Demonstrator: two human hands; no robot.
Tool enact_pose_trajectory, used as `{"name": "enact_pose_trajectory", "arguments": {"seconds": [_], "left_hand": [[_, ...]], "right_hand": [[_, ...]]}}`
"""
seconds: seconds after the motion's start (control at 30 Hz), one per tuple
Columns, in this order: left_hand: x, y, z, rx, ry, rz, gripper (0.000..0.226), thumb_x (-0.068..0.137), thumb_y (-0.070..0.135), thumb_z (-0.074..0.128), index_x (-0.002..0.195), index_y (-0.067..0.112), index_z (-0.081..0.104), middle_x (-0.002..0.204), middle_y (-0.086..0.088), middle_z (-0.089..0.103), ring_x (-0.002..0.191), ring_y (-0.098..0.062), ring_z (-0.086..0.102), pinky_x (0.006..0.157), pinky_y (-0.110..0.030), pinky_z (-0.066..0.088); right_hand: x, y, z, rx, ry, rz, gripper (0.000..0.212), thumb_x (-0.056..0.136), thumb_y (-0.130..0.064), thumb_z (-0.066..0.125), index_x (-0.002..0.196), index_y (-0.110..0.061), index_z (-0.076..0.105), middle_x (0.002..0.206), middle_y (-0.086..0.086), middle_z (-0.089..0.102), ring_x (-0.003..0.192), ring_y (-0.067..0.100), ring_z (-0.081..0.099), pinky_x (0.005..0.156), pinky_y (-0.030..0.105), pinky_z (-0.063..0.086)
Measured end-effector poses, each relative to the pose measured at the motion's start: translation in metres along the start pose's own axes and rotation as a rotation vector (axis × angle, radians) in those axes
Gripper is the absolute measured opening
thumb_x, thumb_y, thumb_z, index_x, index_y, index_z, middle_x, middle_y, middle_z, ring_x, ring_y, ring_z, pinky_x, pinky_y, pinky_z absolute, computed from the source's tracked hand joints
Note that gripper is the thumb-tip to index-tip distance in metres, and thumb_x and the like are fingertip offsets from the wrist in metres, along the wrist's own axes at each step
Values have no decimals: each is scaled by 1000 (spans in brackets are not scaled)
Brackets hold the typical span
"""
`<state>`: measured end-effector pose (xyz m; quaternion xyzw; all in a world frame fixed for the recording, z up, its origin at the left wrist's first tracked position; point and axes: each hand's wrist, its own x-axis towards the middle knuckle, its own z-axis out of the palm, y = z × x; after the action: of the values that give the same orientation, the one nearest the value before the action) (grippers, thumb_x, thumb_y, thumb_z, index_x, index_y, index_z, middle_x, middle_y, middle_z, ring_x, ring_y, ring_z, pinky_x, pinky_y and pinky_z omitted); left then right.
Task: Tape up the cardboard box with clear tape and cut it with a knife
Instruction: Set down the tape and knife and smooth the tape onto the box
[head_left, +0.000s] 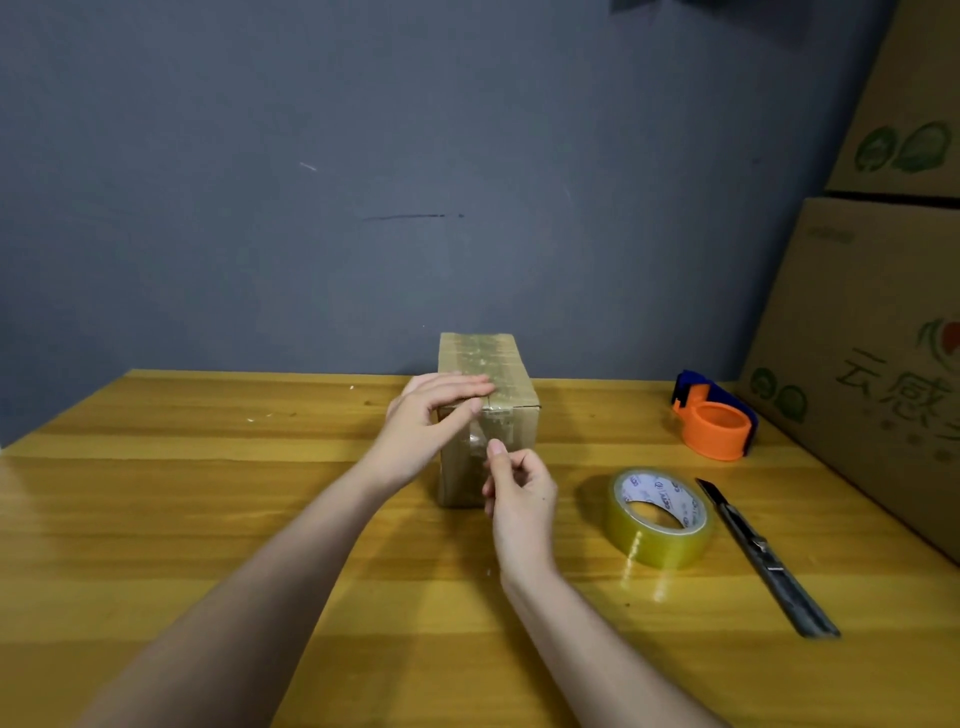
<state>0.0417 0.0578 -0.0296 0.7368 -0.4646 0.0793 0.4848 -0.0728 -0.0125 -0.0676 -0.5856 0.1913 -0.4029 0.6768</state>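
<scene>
Small cardboard box (488, 410) standing near far edge of tabletop (208, 519), close to grey wall. Top & near face already under glossy clear tape, wrinkled in spots. Prob. light, stiff at corners, tape surface slick; best held by flat palm on top or by side walls, not by taped face.

Left hand (431, 421) laid on box's near top corner, fingers straight, pressing flat, nothing gripped. Right hand (519, 493) at near face, thumb up, fingers curled close as if pinching a tape end; film too clear to confirm, cannot tell.

Tape roll (660, 519) flat on tabletop right of box, apart from it; yellowish clear, printed core, smooth & slippery rim, grip through core hole. Utility knife (763, 556) just right of roll, long, thin, dark metal, hard; take by handle mid-body. Orange/blue tape dispenser (714, 415) further back, hard plastic. Big printed cartons (883, 338) at right edge.
</scene>
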Motion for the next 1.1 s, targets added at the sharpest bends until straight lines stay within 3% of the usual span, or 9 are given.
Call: {"name": "enact_pose_trajectory", "arguments": {"seconds": [0.17,0.33,0.63,0.77,0.87,0.97,1.03,1.1], "left_hand": [[0,-1,0,61,8,45,44,77,58,51,113,37,66,124,22,61,125,-2,43,106,-20,28],[0,-3,-1,116,5,55,42,77,57,52,114,42,62,124,26,58,125,-2,43,109,-30,31],[-6,4,-6,267,-48,86,50,79,34,70,125,42,53,134,23,51,129,-6,39,109,-41,33],[-7,5,-6,366,-76,119,58,77,36,71,129,42,47,138,22,48,131,-8,38,108,-41,35],[-9,6,-8,441,-105,128,66,75,37,72,133,43,41,142,23,43,133,-6,34,109,-38,32],[-11,9,-9,490,-127,127,70,72,40,73,133,42,40,143,23,42,134,-6,32,110,-38,30],[-12,13,-8,461,-101,106,62,73,45,66,130,40,44,140,22,45,133,-6,34,110,-38,30],[-11,20,-3,385,-27,69,47,76,48,55,122,37,52,133,20,53,127,-7,40,108,-38,34]], "right_hand": [[5,10,4,-13,41,-13,30,92,-21,58,67,-7,49,46,-4,46,38,8,38,43,22,33],[8,15,9,-54,91,5,32,91,-26,59,65,-10,49,42,-5,47,35,9,41,45,28,36],[11,17,12,-213,147,16,36,87,-41,59,60,-19,51,39,-6,52,37,9,47,55,43,48],[10,17,2,-298,148,64,47,82,-47,63,51,-18,43,39,-3,51,43,18,51,57,38,48],[7,15,-8,-366,116,73,46,82,-37,66,51,-18,38,45,-4,45,48,18,44,54,36,39],[6,1,-13,-352,115,4,41,84,-30,65,55,-19,39,50,-6,41,49,11,35,53,30,30],[8,-13,-14,-359,157,-126,32,85,-30,64,64,-22,42,58,-6,46,54,11,42,58,30,36],[14,-20,-18,-380,204,-283,20,84,-30,64,81,-24,45,78,-4,54,73,17,52,72,36,43]]}}
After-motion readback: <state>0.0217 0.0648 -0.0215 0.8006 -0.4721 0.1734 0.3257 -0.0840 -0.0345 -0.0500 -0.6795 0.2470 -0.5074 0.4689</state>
